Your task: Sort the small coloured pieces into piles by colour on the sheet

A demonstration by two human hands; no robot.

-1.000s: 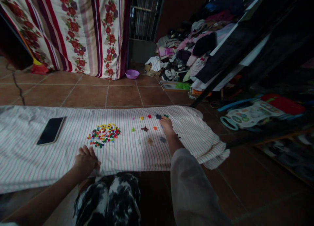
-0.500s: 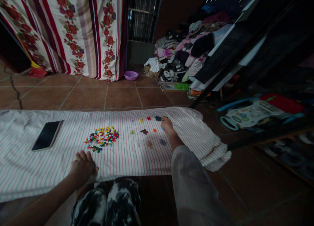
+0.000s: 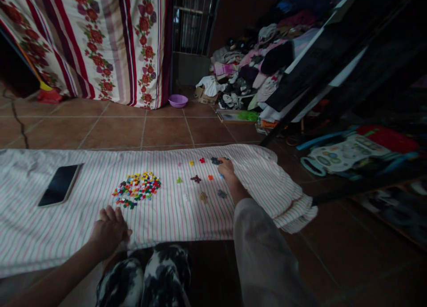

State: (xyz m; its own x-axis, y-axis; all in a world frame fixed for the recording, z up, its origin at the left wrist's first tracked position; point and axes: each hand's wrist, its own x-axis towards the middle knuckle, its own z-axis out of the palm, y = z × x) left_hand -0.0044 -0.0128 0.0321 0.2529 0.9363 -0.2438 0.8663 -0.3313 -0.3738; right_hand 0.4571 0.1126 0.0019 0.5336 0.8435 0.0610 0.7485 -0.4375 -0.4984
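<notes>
My right hand (image 3: 227, 168) reaches to the far right of the small pieces, its fingertips closed together at the dark grey group of bits (image 3: 215, 161). Whatever sits between those fingers is too small to make out. A blue bit (image 3: 221, 175) shows beside the hand. My left hand (image 3: 109, 230) rests on the striped cloth near the front edge, fingers lying loosely on it and holding nothing. Beyond it lies a pile of small colourful plastic pieces (image 3: 147, 185). Small sorted groups lie between the hands, among them brown (image 3: 196, 179), red (image 3: 202, 160) and tan ones (image 3: 203, 197).
A phone (image 3: 60, 185) lies on the left of the striped cloth (image 3: 160, 222). Beyond the table are a floral curtain (image 3: 115, 45), a purple basin (image 3: 178, 101) and a heap of clothes (image 3: 250, 67). A toy panel (image 3: 347, 153) stands at the right.
The view has shifted slightly. My right hand stays at the dark grey group with hardly any movement, and my left hand remains resting on the cloth.
</notes>
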